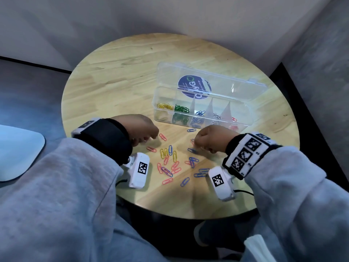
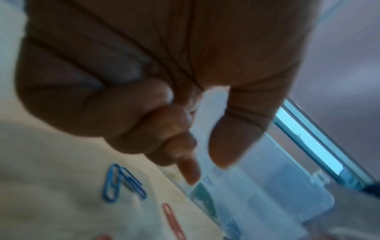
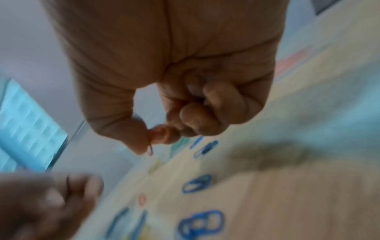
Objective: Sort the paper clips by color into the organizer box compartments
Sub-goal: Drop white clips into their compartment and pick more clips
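The clear organizer box (image 1: 164, 118) stands lid open at the back of the round wooden table (image 1: 117, 76). Its compartments hold yellow (image 1: 164, 106), green (image 1: 181, 108), blue (image 1: 200, 112), silver and red clips. Several loose red, blue and yellow clips (image 1: 170, 167) lie scattered in front of it. My right hand (image 1: 196, 142) hovers over them and pinches a red paper clip (image 3: 150, 151) between thumb and forefinger. My left hand (image 1: 151, 138) has curled fingers beside a red clip (image 1: 162, 137) lying on the table. In the left wrist view its thumb and forefinger tips stand apart with nothing between them.
A white rounded object (image 1: 18, 154) lies on the grey surface left of the table. Grey walls close in behind and to the right. The table's near edge (image 1: 188, 216) runs just below my wrists. Two blue clips (image 2: 121, 183) lie under my left hand.
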`<state>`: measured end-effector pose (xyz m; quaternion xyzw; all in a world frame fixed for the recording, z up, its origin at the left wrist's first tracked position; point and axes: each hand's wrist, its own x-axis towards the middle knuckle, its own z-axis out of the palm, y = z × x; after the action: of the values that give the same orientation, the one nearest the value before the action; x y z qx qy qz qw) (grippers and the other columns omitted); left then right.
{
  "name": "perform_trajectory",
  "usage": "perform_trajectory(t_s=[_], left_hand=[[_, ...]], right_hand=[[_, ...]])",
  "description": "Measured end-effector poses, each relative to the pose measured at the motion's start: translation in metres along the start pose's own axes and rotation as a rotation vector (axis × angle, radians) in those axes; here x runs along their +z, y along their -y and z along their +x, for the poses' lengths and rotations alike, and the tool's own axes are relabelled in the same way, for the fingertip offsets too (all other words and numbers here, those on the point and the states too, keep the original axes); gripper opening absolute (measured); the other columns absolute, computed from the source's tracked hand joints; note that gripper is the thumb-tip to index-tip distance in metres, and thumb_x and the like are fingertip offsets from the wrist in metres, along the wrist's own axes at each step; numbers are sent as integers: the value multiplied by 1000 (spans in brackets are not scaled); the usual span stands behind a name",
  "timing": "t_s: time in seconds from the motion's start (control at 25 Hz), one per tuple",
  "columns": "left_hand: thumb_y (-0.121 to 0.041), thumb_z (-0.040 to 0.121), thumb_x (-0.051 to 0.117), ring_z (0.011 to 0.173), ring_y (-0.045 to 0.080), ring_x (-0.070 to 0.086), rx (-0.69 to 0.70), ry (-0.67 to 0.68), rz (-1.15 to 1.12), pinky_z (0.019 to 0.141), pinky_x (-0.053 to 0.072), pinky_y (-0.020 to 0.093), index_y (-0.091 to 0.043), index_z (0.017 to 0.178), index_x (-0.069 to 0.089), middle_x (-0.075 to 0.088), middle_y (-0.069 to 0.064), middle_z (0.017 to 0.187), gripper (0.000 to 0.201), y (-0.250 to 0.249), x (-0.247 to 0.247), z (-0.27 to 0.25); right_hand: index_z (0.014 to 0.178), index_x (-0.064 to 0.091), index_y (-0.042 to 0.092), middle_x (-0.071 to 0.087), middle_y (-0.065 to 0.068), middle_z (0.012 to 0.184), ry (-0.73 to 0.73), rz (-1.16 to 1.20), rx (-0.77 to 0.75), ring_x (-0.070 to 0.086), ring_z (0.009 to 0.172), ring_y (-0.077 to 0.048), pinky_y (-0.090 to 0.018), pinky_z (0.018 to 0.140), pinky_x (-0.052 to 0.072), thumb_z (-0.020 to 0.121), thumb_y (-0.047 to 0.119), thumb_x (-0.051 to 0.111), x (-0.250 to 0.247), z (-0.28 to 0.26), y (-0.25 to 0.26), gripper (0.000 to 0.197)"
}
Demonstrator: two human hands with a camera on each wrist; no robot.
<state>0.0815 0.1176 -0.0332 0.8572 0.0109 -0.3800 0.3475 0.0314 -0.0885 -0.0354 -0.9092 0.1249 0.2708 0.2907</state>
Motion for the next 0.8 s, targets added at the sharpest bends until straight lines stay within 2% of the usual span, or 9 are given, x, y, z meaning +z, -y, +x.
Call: perform_trajectory(t_s=[0.04,0.12,0.2,0.24,0.32,0.4,0.56,0.68,0.8], left_hand=[[-18,83,59,50,16,34,13,-18,166,48,26,20,-13,81,57,46,3,63,6,2,1,1],[-26,79,66,62,17,47,40,-88,428,57,36,23,-17,83,63,56,0,73,11,4,3,0],[-29,77,70,82,16,56,50,-132,528,72,43,24,-20,88,66,62,-5,85,15,5,8,-2],[-28,77,72,85,15,55,54,-129,530,74,42,24,-22,86,65,61,-7,85,13,6,9,-1],[-24,75,74,81,13,52,47,-92,525,69,39,23,-24,78,61,58,-10,80,14,7,11,1],[-23,74,74,80,13,51,44,-71,530,67,37,23,-24,77,59,58,-10,78,15,8,11,3],[-22,74,74,78,14,51,25,-65,565,61,35,23,-21,69,59,56,-9,71,16,7,12,6],[-26,74,73,76,17,52,9,-76,582,62,35,23,-18,64,57,60,-5,74,21,7,13,6],[-26,76,70,73,18,53,23,-41,503,67,38,24,-17,69,61,65,0,78,14,6,10,5]], right_hand=[[60,54,11,47,-3,55,18,220,13,43,49,-16,-25,50,36,82,10,58,-3,-2,-2,23],[62,51,6,48,-7,57,37,611,49,44,46,-13,-20,42,32,84,-2,50,-3,-4,-5,24],[61,48,6,51,-6,56,65,777,52,46,41,-9,-16,39,33,85,-7,45,0,-6,-8,28],[60,46,6,52,-5,53,90,824,39,46,39,-9,-16,38,34,86,-9,43,2,-6,-9,30],[60,41,8,53,-3,47,121,938,19,46,37,-9,-15,37,35,86,-13,42,3,-6,-12,33],[65,45,8,54,-2,45,126,1044,-2,48,36,-9,-14,38,39,87,-12,41,2,-6,-13,30],[79,61,7,53,0,49,153,1179,0,52,39,-8,-13,40,45,88,-6,35,1,-3,-12,30],[70,53,7,51,-2,54,240,1184,21,54,42,-11,-15,41,45,84,-5,25,1,-4,-9,33],[66,47,9,48,-3,57,297,940,-24,51,42,-10,-16,39,39,88,-5,31,10,-7,0,30]])
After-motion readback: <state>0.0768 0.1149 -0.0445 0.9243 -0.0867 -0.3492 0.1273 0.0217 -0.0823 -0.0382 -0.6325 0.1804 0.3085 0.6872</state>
